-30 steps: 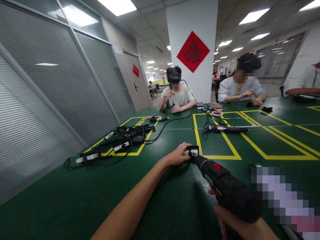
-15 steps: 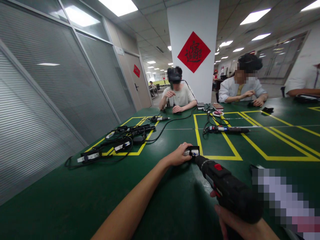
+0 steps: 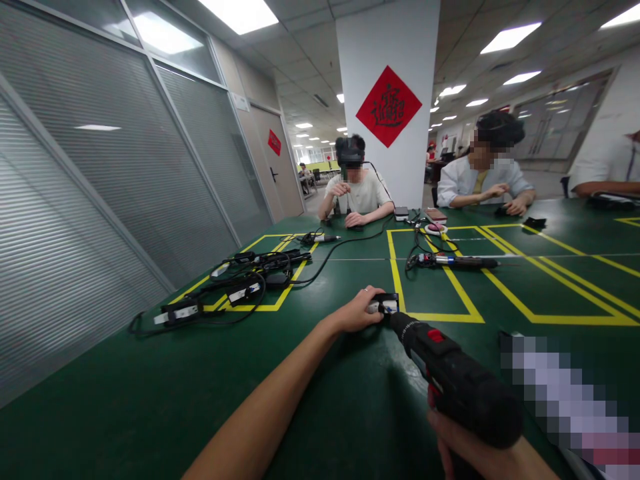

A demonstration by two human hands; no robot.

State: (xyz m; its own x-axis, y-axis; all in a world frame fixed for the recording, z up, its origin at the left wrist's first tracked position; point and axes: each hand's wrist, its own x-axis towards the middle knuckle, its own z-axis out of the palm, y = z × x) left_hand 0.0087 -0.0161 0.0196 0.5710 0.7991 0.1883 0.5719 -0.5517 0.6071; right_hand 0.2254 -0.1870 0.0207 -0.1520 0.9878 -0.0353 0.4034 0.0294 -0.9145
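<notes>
My left hand (image 3: 359,311) grips a small black casing (image 3: 390,299) with white and blue parts inside, holding it on the green table. In my right hand (image 3: 463,430) is a black cordless drill (image 3: 460,377) with a red switch on top. The drill's chuck end points forward and left, at the near edge of the casing. Its tip is hidden, so whether it touches the parts cannot be made out. The fingers of my right hand wrap the handle below the drill's body.
Black power adapters with cables (image 3: 267,270) lie to the left inside yellow tape (image 3: 280,305). Ahead on the right are a pen-shaped electric screwdriver (image 3: 457,260) and a roll of tape (image 3: 435,229). A blurred-out object (image 3: 565,393) lies at right. Two people (image 3: 357,183) sit across the table.
Almost nothing differs. The drill's rear end has shifted very slightly left, while the left hand and the casing stay in place.
</notes>
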